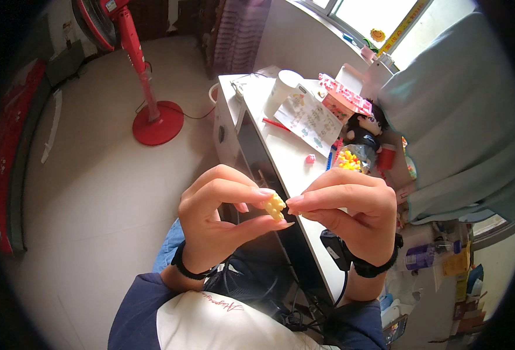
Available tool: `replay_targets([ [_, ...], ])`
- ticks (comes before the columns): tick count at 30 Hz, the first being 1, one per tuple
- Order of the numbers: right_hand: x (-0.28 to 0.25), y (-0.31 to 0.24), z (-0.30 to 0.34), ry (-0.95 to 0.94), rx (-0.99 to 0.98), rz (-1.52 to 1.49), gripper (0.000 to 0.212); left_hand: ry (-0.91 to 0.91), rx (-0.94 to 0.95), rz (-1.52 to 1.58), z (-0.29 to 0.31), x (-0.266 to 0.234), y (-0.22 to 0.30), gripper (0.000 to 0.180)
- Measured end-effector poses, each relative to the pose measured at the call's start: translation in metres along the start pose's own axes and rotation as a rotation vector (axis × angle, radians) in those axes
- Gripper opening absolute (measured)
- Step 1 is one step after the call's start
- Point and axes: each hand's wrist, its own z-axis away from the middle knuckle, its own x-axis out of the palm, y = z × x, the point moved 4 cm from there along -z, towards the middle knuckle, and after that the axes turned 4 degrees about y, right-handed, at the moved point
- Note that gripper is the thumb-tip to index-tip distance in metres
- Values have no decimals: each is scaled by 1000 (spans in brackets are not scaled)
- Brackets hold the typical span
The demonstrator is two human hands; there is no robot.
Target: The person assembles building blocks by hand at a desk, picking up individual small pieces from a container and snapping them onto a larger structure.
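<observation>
Between the thumb and fingers of my left hand [213,204] is a small pale-yellow studded building block piece [274,206], held up above the desk's front edge. My right hand [351,204] is closed in a pinch right beside it, fingertips at the block's right side. A tiny dark spot shows at those fingertips; whether it is a separate part I cannot make out. On the desk beyond my hands are a small pink block piece [310,158], a clear bag of yellow and orange pieces [351,158] and a printed sheet [309,121].
The white desk [322,233] runs away from me, with a paper roll [285,87], a pink-and-white box [345,99], a doll [365,125] and a red cup [387,156] on it. A red standing fan [157,122] is at the left. A curtain [462,116] hangs at the right.
</observation>
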Motion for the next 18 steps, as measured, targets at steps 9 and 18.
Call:
replay_targets([
  [9, 6, 7, 1, 98, 136, -62, 18, -42, -29, 23, 1, 0, -4, 36],
  [18, 9, 17, -3, 23, 7, -120, 15, -21, -38, 86, 1, 0, -7, 38],
])
